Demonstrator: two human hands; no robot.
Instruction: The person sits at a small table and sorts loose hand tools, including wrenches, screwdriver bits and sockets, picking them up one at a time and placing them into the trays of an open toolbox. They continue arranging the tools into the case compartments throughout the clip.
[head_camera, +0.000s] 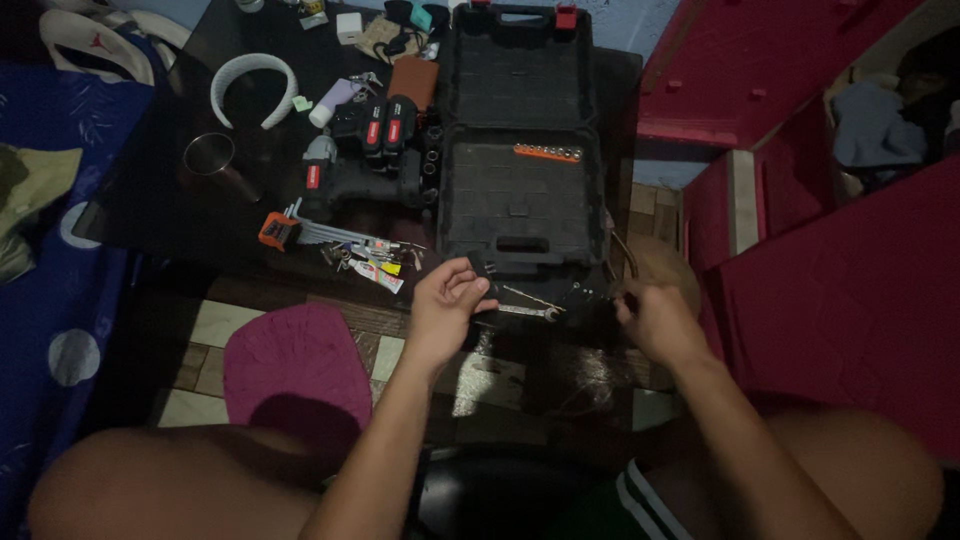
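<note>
The dark counter carried an open black tool case, a drill, a white headband and a metal cup.

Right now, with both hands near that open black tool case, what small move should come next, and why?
Probably the left hand should reach right for the silver wrench, which lies loose between it and the right hand, just below the open black plastic tool case.
</note>
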